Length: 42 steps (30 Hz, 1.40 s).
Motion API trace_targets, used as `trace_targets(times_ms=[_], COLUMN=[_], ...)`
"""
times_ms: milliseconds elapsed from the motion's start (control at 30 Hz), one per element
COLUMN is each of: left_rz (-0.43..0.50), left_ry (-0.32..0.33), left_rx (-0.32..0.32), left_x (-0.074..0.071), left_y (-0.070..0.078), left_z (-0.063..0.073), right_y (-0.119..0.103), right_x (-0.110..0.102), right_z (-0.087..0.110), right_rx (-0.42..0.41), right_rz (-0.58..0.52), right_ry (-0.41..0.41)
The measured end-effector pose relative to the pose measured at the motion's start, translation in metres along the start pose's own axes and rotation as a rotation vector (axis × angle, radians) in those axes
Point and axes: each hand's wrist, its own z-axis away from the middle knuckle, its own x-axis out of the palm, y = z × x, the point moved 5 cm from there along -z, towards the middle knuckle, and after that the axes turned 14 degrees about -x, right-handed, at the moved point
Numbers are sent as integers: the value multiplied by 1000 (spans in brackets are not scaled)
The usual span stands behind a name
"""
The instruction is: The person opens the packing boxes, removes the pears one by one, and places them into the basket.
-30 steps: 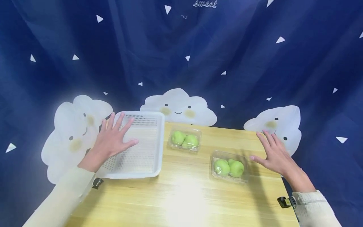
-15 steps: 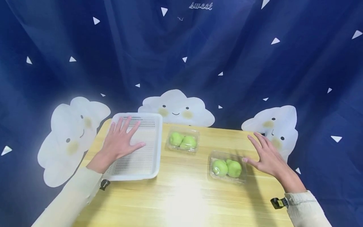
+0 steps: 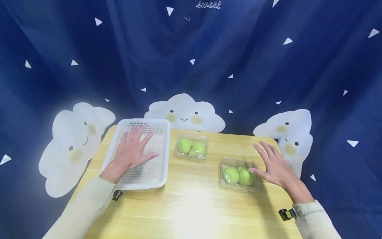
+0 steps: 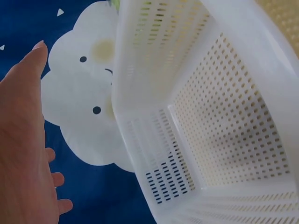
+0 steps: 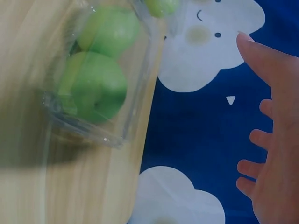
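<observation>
My left hand [image 3: 130, 153], fingers spread, hovers over a white perforated plastic basket [image 3: 165, 156] on the left of the table. In the left wrist view the hand [image 4: 23, 135] is apart from the basket [image 4: 229, 112], whose inside shows nothing in it. My right hand [image 3: 276, 167] is held above the table's right side with straight, spread fingers. Its thumb overlaps the edge of a clear plastic box [image 3: 226, 186] of green apples [image 3: 231, 175] in the head view. The right wrist view shows a gap between that hand [image 5: 275, 140] and the box [image 5: 112, 139].
A second clear box [image 3: 191, 156] of green apples [image 3: 198, 149] stands near the table's back edge, right of the basket. The wooden table [image 3: 143, 212] ends in front of a dark blue curtain [image 3: 191, 39] printed with clouds.
Both hands have moved inward: the left rightward over the basket, the right leftward toward the nearer apple box. The basket and boxes have stayed put; the head view has shifted slightly.
</observation>
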Motion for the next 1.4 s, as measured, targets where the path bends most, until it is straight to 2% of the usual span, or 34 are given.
trace_targets(times_ms=[233,433,800,1400], left_rz=[1,20,34,27], left_ry=[18,8,32,17], left_rx=[23,35,81,105], left_x=[1,5,4,23], left_y=[11,21,39,65], left_z=[-2,-2,-4,-1], right_y=[-8,-14,-25,-36], right_x=[11,16,20,39], right_z=[-3,-5,-7,-6], right_rx=[-30,-30,-30,-29], right_rz=[-27,-39,-67,-99], right_ry=[9,-13,-49,-66])
